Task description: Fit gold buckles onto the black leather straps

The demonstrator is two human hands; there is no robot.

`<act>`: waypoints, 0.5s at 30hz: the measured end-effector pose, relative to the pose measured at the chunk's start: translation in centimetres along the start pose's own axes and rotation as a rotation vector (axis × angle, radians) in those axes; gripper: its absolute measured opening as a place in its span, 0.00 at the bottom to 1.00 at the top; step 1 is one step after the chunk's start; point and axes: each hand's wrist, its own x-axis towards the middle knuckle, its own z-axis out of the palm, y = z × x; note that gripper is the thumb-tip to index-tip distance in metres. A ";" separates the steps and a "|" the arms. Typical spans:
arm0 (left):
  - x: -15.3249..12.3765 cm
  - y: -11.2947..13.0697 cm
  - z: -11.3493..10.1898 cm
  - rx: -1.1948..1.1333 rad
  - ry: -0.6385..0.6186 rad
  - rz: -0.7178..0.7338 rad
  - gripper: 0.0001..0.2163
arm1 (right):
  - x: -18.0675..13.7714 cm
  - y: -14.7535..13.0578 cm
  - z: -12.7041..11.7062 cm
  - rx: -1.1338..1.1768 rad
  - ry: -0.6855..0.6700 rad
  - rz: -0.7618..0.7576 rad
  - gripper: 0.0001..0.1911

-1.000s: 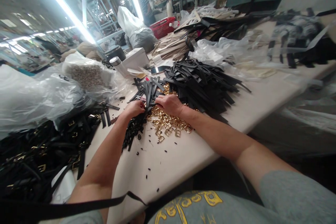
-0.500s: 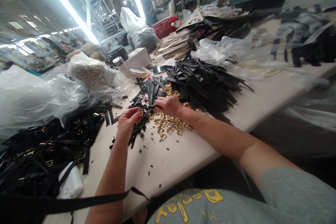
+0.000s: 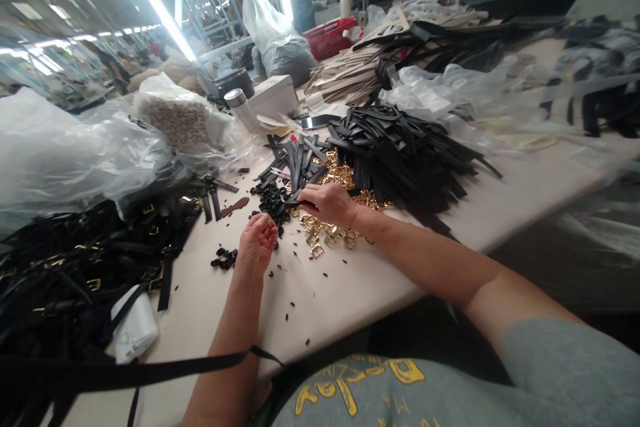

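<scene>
Two hands counted. Our left hand (image 3: pixel 257 243) is bunched, contents undeterminable, just right of one black-loop cluster (image 3: pixel 223 258). Our right hand (image 3: pixel 327 202) lies fingers-down on one gold buckle heap (image 3: pixel 327 237); grip unconfirmed. Beyond it we count one small strap heap (image 3: pixel 296 159) and one large strap heap (image 3: pixel 405 150).

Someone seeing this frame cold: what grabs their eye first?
The glinting pile of gold buckles at mid-table, partly under the right hand, stands out against the fanned heap of black straps just behind it. The left hand, fingers bunched, is beside them over the pale table. At far left, a dark tangle of buckled straps lies below clear plastic bags.
</scene>
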 end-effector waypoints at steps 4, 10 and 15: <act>-0.2 -0.1 0.1 0.044 -0.005 0.020 0.16 | -0.1 -0.8 -0.1 0.013 0.005 -0.042 0.10; -0.3 -0.2 0.6 0.032 0.044 0.076 0.16 | -0.1 -1.6 -0.2 0.057 0.060 -0.079 0.10; -0.3 -0.5 0.5 0.108 0.031 0.123 0.20 | -0.2 -2.1 -0.2 0.079 0.070 -0.098 0.11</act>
